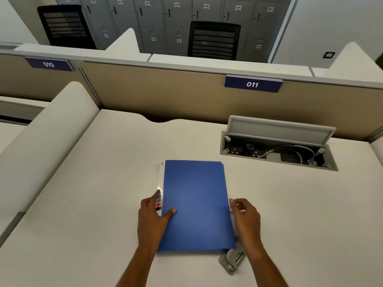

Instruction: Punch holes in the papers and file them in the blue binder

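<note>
The blue binder (pixel 196 204) lies closed and flat on the surface (pixel 103 183), near its front edge and directly before the person. The left hand (pixel 153 218) rests on the binder's left edge, thumb on the cover and fingers at the spine side, where a strip of white sheet with coloured tabs (pixel 159 201) shows. The right hand (pixel 245 216) is curled at the right edge, fingertips pinching what appears to be the edge of the cover or of white sheets beneath it (which of the two cannot be told). A metal hole punch (pixel 232 259) lies just beside the binder's near right corner, partly under it, untouched by either hand. No loose papers are visible apart from the binder. Assessment: either the task is at its start, with the binder about to be opened, or the sheets are already filed; the view does not settle this. An open cable box (pixel 277 150) sits well apart on the far right.
</note>
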The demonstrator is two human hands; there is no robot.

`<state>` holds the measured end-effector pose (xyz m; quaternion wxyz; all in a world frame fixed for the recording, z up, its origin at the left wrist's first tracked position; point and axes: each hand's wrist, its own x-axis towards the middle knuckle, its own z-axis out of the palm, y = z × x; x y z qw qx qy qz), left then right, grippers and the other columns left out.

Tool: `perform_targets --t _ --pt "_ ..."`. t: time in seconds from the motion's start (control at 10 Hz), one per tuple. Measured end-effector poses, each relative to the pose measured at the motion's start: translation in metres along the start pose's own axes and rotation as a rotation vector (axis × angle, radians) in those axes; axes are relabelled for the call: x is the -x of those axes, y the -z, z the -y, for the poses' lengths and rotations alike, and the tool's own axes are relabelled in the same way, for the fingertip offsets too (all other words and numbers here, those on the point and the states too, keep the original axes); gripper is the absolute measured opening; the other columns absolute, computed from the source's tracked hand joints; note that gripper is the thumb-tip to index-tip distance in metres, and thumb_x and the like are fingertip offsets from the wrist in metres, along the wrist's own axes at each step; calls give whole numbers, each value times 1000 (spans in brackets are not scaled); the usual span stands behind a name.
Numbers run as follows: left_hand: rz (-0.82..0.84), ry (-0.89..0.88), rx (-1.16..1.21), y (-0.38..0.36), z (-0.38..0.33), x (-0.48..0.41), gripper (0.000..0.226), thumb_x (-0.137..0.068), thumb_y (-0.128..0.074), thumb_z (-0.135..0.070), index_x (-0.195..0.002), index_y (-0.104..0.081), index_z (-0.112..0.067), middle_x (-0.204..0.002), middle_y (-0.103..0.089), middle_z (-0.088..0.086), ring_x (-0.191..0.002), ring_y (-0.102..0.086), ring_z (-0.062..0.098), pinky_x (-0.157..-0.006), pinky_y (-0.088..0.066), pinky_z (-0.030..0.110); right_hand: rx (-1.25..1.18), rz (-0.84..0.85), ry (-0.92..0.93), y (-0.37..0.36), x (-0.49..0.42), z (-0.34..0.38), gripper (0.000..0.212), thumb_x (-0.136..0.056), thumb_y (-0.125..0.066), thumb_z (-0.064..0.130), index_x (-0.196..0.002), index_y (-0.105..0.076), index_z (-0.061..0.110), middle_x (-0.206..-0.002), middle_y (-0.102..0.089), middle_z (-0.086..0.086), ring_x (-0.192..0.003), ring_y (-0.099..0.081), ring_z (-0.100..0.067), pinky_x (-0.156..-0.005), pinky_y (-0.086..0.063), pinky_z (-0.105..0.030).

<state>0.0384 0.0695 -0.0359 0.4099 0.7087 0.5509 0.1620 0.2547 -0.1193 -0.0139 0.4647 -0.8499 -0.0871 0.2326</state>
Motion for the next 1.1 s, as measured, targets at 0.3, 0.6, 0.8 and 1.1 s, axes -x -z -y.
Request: perform_targets --t 0.3,0.6,0.8,1.1 --pt "-103 40 -173 10 -5 -29 81 -90 -80 -43 -161 -42 -31 -143 -59 2 -125 -60 28 -92 -59 48 548 231 65 -60 5 14 70 -101 -66 52 -158 -50 16 -140 -48 -5 -129 -56 -27 -104 -50 -31" --pt "-16 10 -320 43 -22 -144 80 -98 -68 -48 -166 -31 -29 -152 -50 9 -137 -51 36 -102 -54 53 875 218 282 -135 -34 66 87 -105 -53 61 -171 -12 23 -160 -32 -5 -137 -45 -26 -106 -50 -35" --pt "5 -29 -408 51 -23 -175 81 -99 -64 -53 -167 -27 -29 -148 -50 8 -133 -53 33 -95 -57 50 856 178 253 -151 -54 64 88 -101 -54 69 -171 -8 39 -153 -33 -8 -130 -48 -23 -101 -54 -35" --pt "-63 -189 -648 68 -41 -165 79 -104 -46 -60 -167 -25 -18 -167 -39 9 -142 -48 36 -105 -53 50 742 116 272 -126 -32 76 106 -80 -3 92 -172 -2 40 -162 -30 -8 -141 -44 -26 -108 -50 -37"
